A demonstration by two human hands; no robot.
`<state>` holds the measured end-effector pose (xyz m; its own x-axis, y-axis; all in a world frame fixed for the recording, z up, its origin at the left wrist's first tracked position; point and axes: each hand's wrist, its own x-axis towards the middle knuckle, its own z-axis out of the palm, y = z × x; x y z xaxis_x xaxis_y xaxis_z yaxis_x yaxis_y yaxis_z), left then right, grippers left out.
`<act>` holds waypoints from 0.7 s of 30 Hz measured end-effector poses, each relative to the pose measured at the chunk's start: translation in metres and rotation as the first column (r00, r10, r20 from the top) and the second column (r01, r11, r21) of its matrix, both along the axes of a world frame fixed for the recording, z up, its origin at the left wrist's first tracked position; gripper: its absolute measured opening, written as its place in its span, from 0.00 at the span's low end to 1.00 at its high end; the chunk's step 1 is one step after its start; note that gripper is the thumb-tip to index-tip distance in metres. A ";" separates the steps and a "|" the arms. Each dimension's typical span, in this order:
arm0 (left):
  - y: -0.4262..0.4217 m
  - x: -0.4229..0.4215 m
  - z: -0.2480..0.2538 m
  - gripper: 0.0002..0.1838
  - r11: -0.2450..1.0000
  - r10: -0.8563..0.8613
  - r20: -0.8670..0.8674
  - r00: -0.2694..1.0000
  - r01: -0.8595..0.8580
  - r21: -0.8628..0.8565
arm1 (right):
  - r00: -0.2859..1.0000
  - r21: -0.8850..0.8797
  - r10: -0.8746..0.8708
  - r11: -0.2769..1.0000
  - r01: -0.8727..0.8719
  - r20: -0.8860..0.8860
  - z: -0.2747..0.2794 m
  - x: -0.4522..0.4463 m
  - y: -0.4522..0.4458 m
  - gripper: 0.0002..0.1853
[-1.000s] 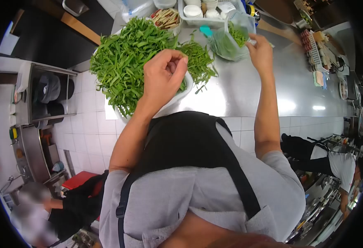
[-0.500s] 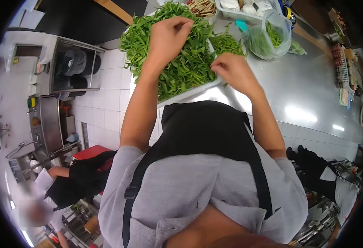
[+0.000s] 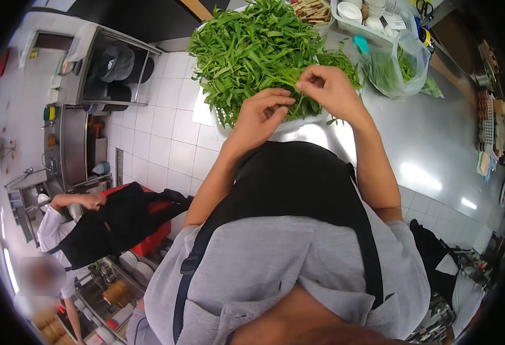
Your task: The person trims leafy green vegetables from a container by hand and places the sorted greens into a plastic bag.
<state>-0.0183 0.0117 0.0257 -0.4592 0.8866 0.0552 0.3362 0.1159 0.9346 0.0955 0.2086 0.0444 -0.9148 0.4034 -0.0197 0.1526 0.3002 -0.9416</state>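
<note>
A big heap of long-leaved greens (image 3: pixel 252 49) fills a white plastic basket (image 3: pixel 304 122) in front of me. Over its near edge, my right hand (image 3: pixel 332 95) pinches a leafy green stem (image 3: pixel 293 79) between thumb and fingertips. My left hand (image 3: pixel 261 118) is close beside it, fingers curled and thumb apart, with nothing plainly held in it. Between the two hands hang thin stems, partly hidden by the fingers. More cut greens (image 3: pixel 340 62) lie on the steel counter, right of the basket.
On the counter (image 3: pixel 402 132) at right stands a clear plastic bag (image 3: pixel 399 72) with greens inside. Behind are a tub of sticks (image 3: pixel 313 11), a white basket of containers (image 3: pixel 373 23) and scissors (image 3: pixel 424 8). Co-workers stand at left (image 3: pixel 108 227) and right (image 3: pixel 436 253).
My left hand has come down from above the heap to its near edge. My right hand has moved up beside it and now holds a stem. The view has shifted slightly.
</note>
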 end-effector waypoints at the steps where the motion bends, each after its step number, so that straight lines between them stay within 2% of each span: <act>1: 0.001 0.001 -0.003 0.11 0.999 0.052 0.102 0.993 -0.051 -0.011 | 0.999 -0.041 -0.015 0.999 0.014 -0.036 0.001 0.000 0.003 0.11; 3: 0.007 0.003 -0.001 0.12 0.990 0.142 0.302 0.943 -0.135 -0.042 | 0.993 -0.124 -0.059 0.991 0.046 -0.107 0.006 0.002 0.007 0.12; 4: 0.010 0.006 0.015 0.12 0.984 0.171 0.455 0.874 -0.170 -0.043 | 0.991 -0.174 -0.060 0.984 0.039 -0.118 0.007 0.004 0.007 0.12; 7: 0.018 0.006 0.011 0.12 0.952 0.193 0.637 0.746 -0.300 0.063 | 0.992 -0.209 -0.004 0.978 -0.023 -0.125 0.009 0.002 0.001 0.12; 8: 0.024 0.006 0.012 0.12 0.927 0.159 0.681 0.715 -0.346 0.147 | 0.994 -0.189 0.000 0.982 -0.022 -0.114 0.007 0.003 -0.001 0.12; 11: 0.028 0.004 0.008 0.15 0.881 0.186 0.675 0.714 -0.425 0.207 | 0.996 -0.127 0.000 0.992 -0.011 -0.090 0.004 0.004 -0.001 0.12; 13: 0.031 0.003 0.010 0.16 0.899 0.177 0.646 0.742 -0.390 0.202 | 0.997 -0.086 -0.011 0.996 0.004 -0.080 0.003 0.006 -0.001 0.12; 16: 0.036 0.001 0.008 0.15 0.902 0.175 0.668 0.723 -0.389 0.185 | 0.980 -0.050 -0.087 0.996 0.079 -0.178 0.000 0.008 -0.004 0.11; 19: 0.041 0.003 0.011 0.13 0.881 0.179 0.703 0.688 -0.430 0.197 | 0.899 -0.207 -0.343 0.933 0.293 -0.274 -0.002 0.009 -0.005 0.10; 21: 0.043 0.005 0.013 0.13 0.870 0.178 0.711 0.680 -0.447 0.209 | 0.865 -0.213 -0.417 0.905 0.367 -0.281 -0.003 0.013 0.002 0.09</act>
